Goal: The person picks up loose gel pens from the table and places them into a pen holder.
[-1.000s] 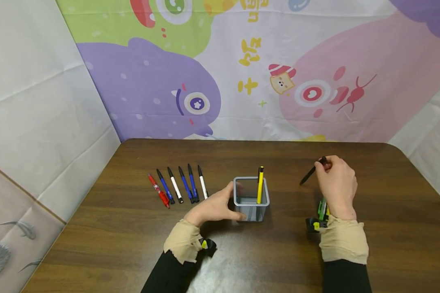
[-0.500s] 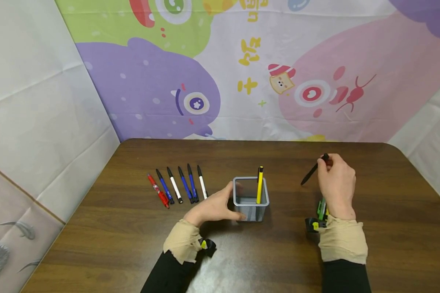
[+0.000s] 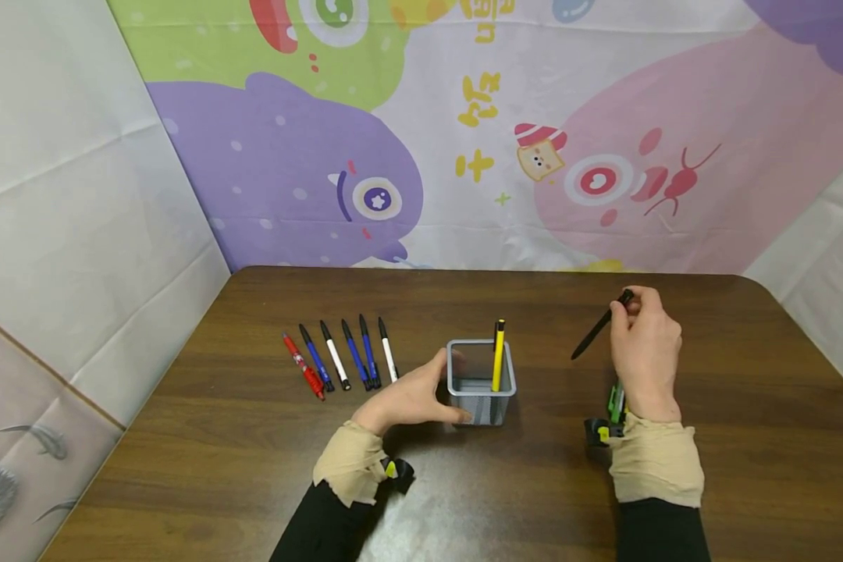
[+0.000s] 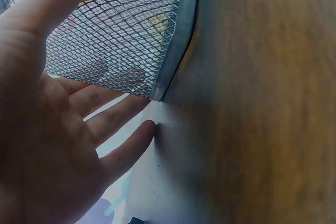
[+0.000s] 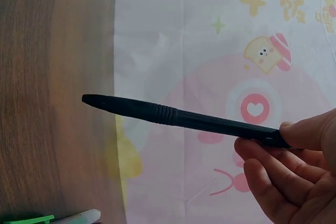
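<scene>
My left hand grips the grey mesh pen holder at the centre of the table, thumb on its near side and fingers round its left and far sides. A yellow pen with a black end stands in the holder. In the left wrist view the thumb crosses the mesh and the fingertips show behind it. To the right, my right hand pinches a black pen near its upper end. That pen slants down to the left; the right wrist view shows its ribbed grip and tapered tip.
Left of the holder lies a row of several pens: a red pen, blue pens and white pens. A green pen lies partly under the right wrist. Behind the wooden table hangs a printed cloth.
My right hand has raised the black pen slightly, and more of the pen's length shows below the fingers. My left hand and the pen holder have stayed in place.
</scene>
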Demonstrator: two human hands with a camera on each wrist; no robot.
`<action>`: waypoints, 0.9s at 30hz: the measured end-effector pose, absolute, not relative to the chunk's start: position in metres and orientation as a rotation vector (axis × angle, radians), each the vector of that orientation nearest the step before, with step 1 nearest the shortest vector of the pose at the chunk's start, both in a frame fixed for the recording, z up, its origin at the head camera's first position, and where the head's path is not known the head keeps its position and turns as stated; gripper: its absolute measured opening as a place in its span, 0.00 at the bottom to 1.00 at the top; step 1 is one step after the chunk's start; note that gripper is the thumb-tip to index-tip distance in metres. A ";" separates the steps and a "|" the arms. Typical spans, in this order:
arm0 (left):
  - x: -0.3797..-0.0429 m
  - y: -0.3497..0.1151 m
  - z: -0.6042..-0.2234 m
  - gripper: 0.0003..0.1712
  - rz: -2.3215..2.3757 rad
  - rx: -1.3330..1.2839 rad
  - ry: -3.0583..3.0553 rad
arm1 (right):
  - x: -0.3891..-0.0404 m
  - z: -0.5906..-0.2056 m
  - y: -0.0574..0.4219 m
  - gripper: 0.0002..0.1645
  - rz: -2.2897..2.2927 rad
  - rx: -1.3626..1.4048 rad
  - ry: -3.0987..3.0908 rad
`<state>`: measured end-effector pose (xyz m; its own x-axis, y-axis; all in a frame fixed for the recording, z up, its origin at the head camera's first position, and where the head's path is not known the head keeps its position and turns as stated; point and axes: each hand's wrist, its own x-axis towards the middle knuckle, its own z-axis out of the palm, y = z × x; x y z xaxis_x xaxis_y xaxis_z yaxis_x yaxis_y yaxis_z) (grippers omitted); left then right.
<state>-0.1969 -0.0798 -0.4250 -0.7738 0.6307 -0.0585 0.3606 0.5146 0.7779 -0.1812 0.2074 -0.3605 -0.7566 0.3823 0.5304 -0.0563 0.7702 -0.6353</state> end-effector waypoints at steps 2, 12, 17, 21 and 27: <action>-0.197 -0.080 -0.425 0.45 1.131 0.829 2.423 | -0.182 -0.361 0.208 0.17 0.845 -0.233 -2.278; -0.197 -0.080 -0.425 0.45 1.114 0.832 2.431 | -0.184 -0.361 0.208 0.19 0.818 -0.186 -2.228; -0.197 -0.080 -0.424 0.45 1.108 0.822 2.432 | -0.184 -0.359 0.207 0.18 0.811 -0.170 -2.201; -0.197 -0.079 -0.424 0.45 1.114 0.822 2.428 | -0.183 -0.357 0.206 0.18 0.810 -0.166 -2.184; -0.197 -0.080 -0.423 0.46 1.124 0.817 2.416 | -0.183 -0.354 0.205 0.18 0.843 -0.161 -2.158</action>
<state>-0.1968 -0.0796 -0.4233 -0.7712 0.6325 -0.0720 0.3525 0.5185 0.7790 -0.1825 0.2053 -0.3542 -0.6745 0.3739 0.6366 -0.1569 0.7700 -0.6185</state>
